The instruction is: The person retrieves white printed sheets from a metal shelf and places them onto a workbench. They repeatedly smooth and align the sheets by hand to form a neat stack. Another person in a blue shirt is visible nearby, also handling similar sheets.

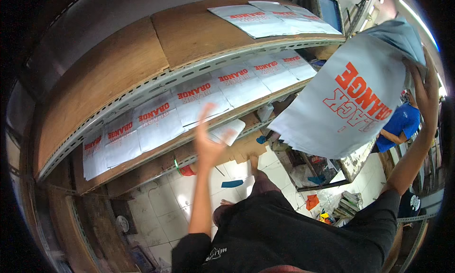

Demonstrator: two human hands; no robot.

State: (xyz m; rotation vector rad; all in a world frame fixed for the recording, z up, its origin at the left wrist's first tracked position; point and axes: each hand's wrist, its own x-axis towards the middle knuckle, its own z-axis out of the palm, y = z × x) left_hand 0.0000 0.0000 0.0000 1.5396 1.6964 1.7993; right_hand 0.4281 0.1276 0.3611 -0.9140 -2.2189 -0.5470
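The stack of printed sheets [350, 97] is raised in the air at the person's right, its lower corner fanned out; the right hand [424, 78] grips its right side, where the top bends over, though the exact pinch is hard to make out so near the rim; the left hand [211, 142], blurred, is spread and holds nothing, in front of the lower shelf [156, 152]; a row of like sheets [237, 85] lies along that shelf, and more sheets [265, 21] lie on the upper board [109, 69]; below is the tiled floor [166, 202]. With one side held, the loose leaves could slide apart and spill; a harder squeeze could crease the bend; a low left-hand sweep could nudge the row askew.
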